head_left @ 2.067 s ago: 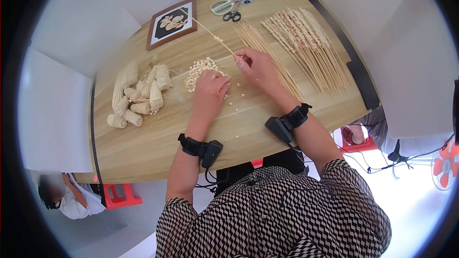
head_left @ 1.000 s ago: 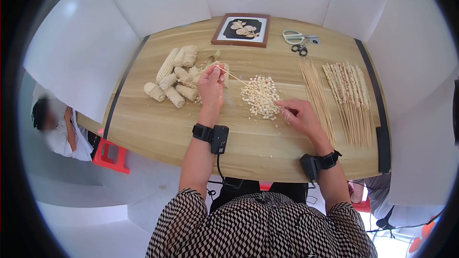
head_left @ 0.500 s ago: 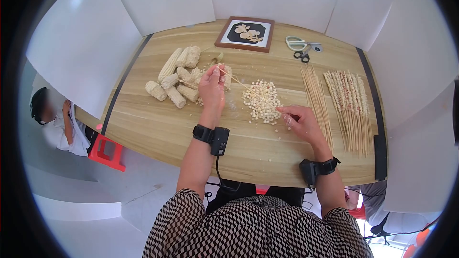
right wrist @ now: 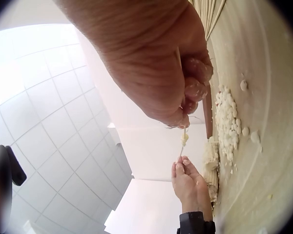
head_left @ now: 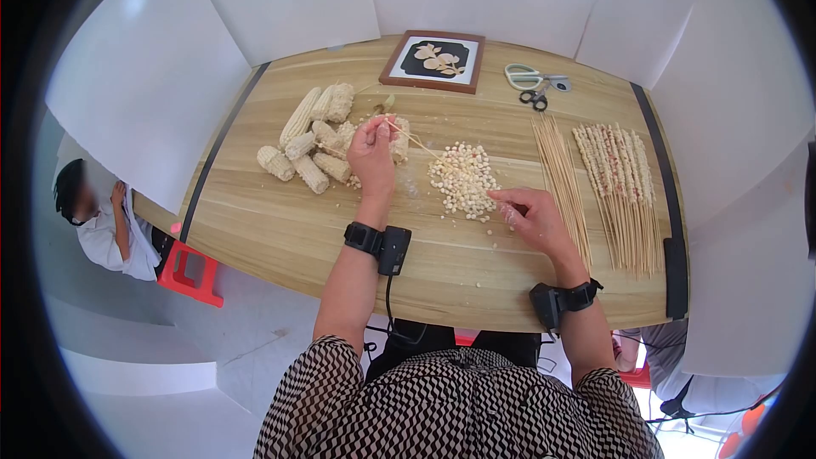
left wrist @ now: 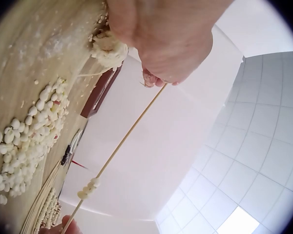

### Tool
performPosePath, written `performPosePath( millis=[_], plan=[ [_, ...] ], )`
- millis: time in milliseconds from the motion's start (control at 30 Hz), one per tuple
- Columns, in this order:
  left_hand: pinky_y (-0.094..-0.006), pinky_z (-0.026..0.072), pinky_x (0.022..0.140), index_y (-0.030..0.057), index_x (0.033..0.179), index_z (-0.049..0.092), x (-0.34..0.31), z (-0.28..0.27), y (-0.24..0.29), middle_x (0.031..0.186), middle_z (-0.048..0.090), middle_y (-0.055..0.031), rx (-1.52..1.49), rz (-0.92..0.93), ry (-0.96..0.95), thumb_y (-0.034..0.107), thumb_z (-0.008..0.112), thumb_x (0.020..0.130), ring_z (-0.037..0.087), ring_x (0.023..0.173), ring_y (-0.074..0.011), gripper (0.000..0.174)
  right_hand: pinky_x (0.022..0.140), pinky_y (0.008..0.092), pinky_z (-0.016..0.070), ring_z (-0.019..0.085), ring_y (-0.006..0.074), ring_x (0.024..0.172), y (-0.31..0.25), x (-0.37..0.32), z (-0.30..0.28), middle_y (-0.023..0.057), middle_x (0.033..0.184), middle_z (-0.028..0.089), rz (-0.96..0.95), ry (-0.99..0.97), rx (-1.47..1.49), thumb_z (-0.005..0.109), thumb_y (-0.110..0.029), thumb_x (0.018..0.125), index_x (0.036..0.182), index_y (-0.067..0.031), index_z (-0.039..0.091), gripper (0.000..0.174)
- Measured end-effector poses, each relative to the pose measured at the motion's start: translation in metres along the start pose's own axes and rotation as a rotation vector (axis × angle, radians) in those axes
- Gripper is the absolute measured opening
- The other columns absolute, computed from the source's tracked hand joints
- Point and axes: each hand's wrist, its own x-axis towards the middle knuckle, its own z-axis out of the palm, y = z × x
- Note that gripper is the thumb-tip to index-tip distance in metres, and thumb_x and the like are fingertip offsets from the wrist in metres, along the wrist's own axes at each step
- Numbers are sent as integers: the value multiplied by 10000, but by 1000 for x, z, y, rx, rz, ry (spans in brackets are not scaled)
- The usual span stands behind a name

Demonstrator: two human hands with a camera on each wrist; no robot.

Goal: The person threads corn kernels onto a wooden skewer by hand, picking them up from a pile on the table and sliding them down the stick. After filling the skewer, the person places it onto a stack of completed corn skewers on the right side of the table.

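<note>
Both hands hold a thin wooden skewer point(left wrist: 131, 130) slantwise over the table. My left hand point(head_left: 371, 157), near the corn cobs point(head_left: 298, 123), pinches one end. At the other end my right hand point(head_left: 537, 215) grips it with fingers curled. A few corn kernels point(left wrist: 89, 189) are threaded on the skewer, nearer the right hand in the left wrist view. Between the hands lies a pile of loose kernels point(head_left: 463, 183), which the skewer overlaps in the head view. White bits stick to the right fingertips point(right wrist: 196, 89).
Bare skewers point(head_left: 563, 191) lie right of the right hand, and beyond them several kernel-threaded skewers point(head_left: 614, 166). Scissors point(head_left: 524, 78) and a framed picture point(head_left: 435, 61) are at the back. White panels point(head_left: 476, 0) enclose the table. A person point(head_left: 106, 221) sits at the left.
The left hand has left the kernel pile, moved left and taken the skewer's far end. The skewer has swung lower, and the head view has turned. Over the last half second, hardly anything moves.
</note>
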Motion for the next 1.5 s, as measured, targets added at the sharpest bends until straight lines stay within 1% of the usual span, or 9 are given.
performPosePath(
  millis=[133, 233, 300, 400, 733, 900, 1033, 1400, 1500],
  plan=[
    [-236, 514, 723, -31, 1069, 540, -7, 1, 4, 1019, 648, -164, 36, 41, -16, 37, 545, 909, 628, 876, -156, 173, 586, 221, 433, 499, 76, 637, 1, -5, 4, 62, 828, 659, -6, 15, 30, 597, -17, 845, 1072, -32, 658, 236],
    [-264, 525, 740, -45, 1081, 524, -8, 6, 10, 981, 649, -176, -76, -56, 91, 67, 511, 930, 633, 832, -168, 189, 563, 235, 424, 480, 92, 597, 0, -4, 4, 72, 756, 630, -34, 35, 31, 603, -14, 837, 1069, -34, 656, 240],
    [-290, 531, 767, -33, 1116, 497, -4, 1, 11, 990, 638, -186, -354, -273, 87, 128, 492, 948, 634, 860, -197, 232, 558, 237, 419, 474, 92, 593, 0, -4, 4, 69, 736, 617, -40, 39, 25, 604, -11, 834, 1066, -33, 657, 239],
    [-288, 502, 783, -10, 1092, 510, 2, -1, 7, 995, 636, -157, -371, -386, 4, 191, 476, 960, 623, 869, -200, 243, 547, 242, 410, 462, 97, 580, 0, 1, 1, 68, 697, 581, -71, 32, -2, 604, -5, 830, 1061, -30, 657, 239],
    [-274, 517, 752, -8, 1089, 524, 1, -3, 7, 1009, 622, -131, -517, -511, -34, 197, 502, 954, 620, 909, -206, 246, 547, 250, 412, 471, 117, 577, 1, 1, 1, 80, 696, 579, -85, 44, -18, 603, -4, 826, 1057, -25, 656, 238],
    [-302, 501, 841, 3, 1096, 521, -3, 1, 8, 1067, 610, -127, -535, -527, -34, 211, 504, 953, 595, 963, -207, 253, 553, 251, 419, 484, 122, 585, 0, 1, 1, 87, 713, 594, -72, 41, -10, 597, -5, 828, 1058, -27, 655, 237],
    [-299, 499, 829, 7, 1098, 522, -7, 6, 9, 1062, 611, -122, -518, -516, -55, 212, 501, 955, 595, 966, -205, 251, 549, 233, 399, 456, 83, 603, 2, 0, 1, 38, 734, 590, -84, 39, -1, 600, -9, 832, 1062, -31, 656, 238],
    [-251, 485, 730, 18, 1056, 559, -55, 44, 18, 997, 637, -111, -388, -604, -411, 202, 478, 966, 616, 915, -179, 220, 548, 237, 401, 455, 78, 604, 7, 3, 6, 59, 771, 621, -102, 148, 15, 602, -14, 829, 1070, -23, 651, 246],
    [-232, 482, 692, 14, 1057, 566, -70, 53, 22, 1005, 647, -114, -314, -643, -462, 203, 471, 969, 623, 899, -166, 229, 556, 276, 432, 515, 160, 583, 7, 3, 5, 122, 745, 611, -108, 198, 29, 616, -5, 798, 1048, -44, 660, 256]
  ],
)
